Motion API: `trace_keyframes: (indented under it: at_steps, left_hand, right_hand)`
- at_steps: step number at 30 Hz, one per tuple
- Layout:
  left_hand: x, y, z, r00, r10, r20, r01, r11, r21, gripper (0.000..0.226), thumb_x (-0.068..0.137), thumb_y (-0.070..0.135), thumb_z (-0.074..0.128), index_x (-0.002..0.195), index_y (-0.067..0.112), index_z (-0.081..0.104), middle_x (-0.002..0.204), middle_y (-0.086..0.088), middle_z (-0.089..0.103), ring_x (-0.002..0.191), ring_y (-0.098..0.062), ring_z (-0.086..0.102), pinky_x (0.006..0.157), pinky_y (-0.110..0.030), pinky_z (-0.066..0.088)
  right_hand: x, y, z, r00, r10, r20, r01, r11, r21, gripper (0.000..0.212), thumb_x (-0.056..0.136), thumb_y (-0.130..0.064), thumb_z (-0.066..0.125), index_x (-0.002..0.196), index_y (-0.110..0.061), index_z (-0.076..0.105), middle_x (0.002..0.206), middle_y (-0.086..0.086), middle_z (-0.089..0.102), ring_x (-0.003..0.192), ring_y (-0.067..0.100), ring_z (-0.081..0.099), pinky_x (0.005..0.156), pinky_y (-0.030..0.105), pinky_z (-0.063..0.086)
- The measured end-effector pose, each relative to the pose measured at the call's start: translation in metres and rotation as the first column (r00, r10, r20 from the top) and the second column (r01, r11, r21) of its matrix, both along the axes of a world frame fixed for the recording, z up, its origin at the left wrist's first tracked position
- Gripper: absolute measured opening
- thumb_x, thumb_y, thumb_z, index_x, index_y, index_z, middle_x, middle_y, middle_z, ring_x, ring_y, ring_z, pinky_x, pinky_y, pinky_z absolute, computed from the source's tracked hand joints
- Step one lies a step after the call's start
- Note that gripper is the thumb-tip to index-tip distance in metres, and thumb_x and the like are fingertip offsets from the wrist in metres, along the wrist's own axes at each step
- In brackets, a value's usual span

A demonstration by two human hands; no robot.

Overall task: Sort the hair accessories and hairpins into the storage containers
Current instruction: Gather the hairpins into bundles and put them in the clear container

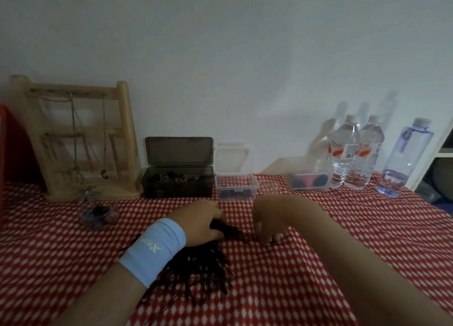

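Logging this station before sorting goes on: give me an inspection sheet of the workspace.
Surface: table under a red-and-white patterned cloth.
Job's things: dark hairpins piled by the left wrist; open dark box, open small clear tub and a wider clear tub holding dark and red items, all along the back.
Clutter: wooden necklace stand, small glass dish, three bottles.
Hands: left hand grips a bunch of the hairpins; right hand curled, fingertips on the cloth; whether it pinches a pin cannot be told.
Cables: nothing seen.
Surroundings: white wall; red object at left; white shelf edge at right.
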State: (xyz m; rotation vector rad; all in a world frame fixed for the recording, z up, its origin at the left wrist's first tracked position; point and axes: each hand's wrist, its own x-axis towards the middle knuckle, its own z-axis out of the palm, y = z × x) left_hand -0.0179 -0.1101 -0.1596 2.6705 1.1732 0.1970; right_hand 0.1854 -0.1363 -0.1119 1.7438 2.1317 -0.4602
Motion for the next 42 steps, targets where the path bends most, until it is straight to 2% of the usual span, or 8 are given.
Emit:
trace_keyframes:
  at_steps: [8,12,16,20,27,32,36,42]
  left_hand:
    - [-0.024,0.004,0.023,0.989,0.092,0.112,-0.077,0.988,-0.137,0.049,0.076,0.043,0.076,0.116,0.030,0.052,0.111,0.010,0.061,0.099,-0.007,0.059,0.091,-0.031,0.051]
    - [-0.031,0.007,0.024,0.987,0.122,-0.108,-0.137,0.980,-0.144,0.070,0.070,0.056,0.076,0.130,0.027,0.052,0.121,0.008,0.052,0.109,-0.012,0.052,0.098,-0.033,0.047]
    - [-0.029,0.007,0.017,0.981,0.115,-0.154,-0.143,0.973,-0.183,0.044,0.072,0.052,0.077,0.104,0.023,0.068,0.106,0.005,0.062,0.095,-0.014,0.060,0.086,-0.030,0.053]
    - [-0.031,0.011,0.015,0.981,0.143,-0.128,-0.163,0.974,-0.157,0.029,0.071,0.049,0.079,0.072,0.028,0.060,0.086,0.004,0.063,0.080,-0.015,0.061,0.066,-0.026,0.050]
    - [-0.036,0.014,0.018,0.974,0.185,-0.130,-0.200,0.973,-0.114,0.058,0.066,0.055,0.080,0.110,0.021,0.061,0.102,0.005,0.053,0.095,-0.015,0.056,0.088,-0.033,0.051]
    - [-0.040,0.015,0.019,0.973,0.190,-0.134,-0.208,0.969,-0.136,0.055,0.067,0.056,0.079,0.108,0.022,0.065,0.103,0.005,0.056,0.093,-0.013,0.057,0.086,-0.031,0.051]
    - [-0.044,0.015,0.022,0.961,0.228,-0.160,-0.252,0.955,-0.156,0.071,0.068,0.059,0.077,0.127,0.024,0.058,0.120,0.005,0.055,0.106,-0.014,0.055,0.095,-0.031,0.048]
    - [-0.057,0.016,0.031,0.941,0.245,-0.235,-0.289,0.942,-0.173,0.073,0.077,0.052,0.074,0.139,0.023,0.050,0.139,0.004,0.050,0.122,-0.017,0.051,0.104,-0.032,0.044]
  right_hand:
    - [-0.033,0.024,0.000,0.978,0.154,-0.141,-0.111,0.955,0.274,0.028,0.089,-0.034,0.068,0.113,-0.021,0.074,0.110,-0.001,0.070,0.100,0.019,0.063,0.100,0.038,0.048]
    - [-0.033,0.020,-0.005,0.962,0.224,-0.159,-0.175,0.945,0.276,0.041,0.088,-0.037,0.066,0.128,-0.028,0.064,0.124,-0.003,0.064,0.110,0.017,0.060,0.101,0.036,0.046]
    - [-0.045,0.016,-0.023,0.936,0.325,-0.133,-0.300,0.937,0.181,0.068,0.080,-0.035,0.075,0.142,-0.030,0.047,0.136,-0.002,0.049,0.121,0.020,0.050,0.103,0.037,0.044]
    - [-0.049,0.018,-0.031,0.933,0.345,-0.102,-0.311,0.917,0.251,0.056,0.087,-0.036,0.070,0.139,-0.028,0.052,0.135,0.000,0.054,0.118,0.021,0.054,0.103,0.041,0.048]
    - [-0.058,0.031,-0.049,0.949,0.302,-0.087,-0.264,0.915,0.304,0.052,0.090,-0.031,0.068,0.139,-0.021,0.053,0.136,0.003,0.056,0.121,0.023,0.055,0.105,0.036,0.044]
    - [-0.060,0.032,-0.062,0.947,0.311,-0.075,-0.263,0.891,0.369,0.042,0.099,-0.015,0.055,0.141,-0.012,0.051,0.139,0.008,0.054,0.123,0.022,0.054,0.103,0.025,0.035]
    - [-0.055,0.032,-0.067,0.945,0.317,-0.079,-0.268,0.891,0.367,0.041,0.104,-0.010,0.047,0.145,-0.008,0.046,0.145,0.010,0.049,0.131,0.022,0.049,0.107,0.019,0.026]
    - [-0.035,0.029,-0.024,0.937,0.261,-0.234,-0.194,0.942,0.273,0.028,0.104,-0.024,0.045,0.131,-0.020,0.054,0.135,0.003,0.056,0.120,0.020,0.053,0.101,0.033,0.039]
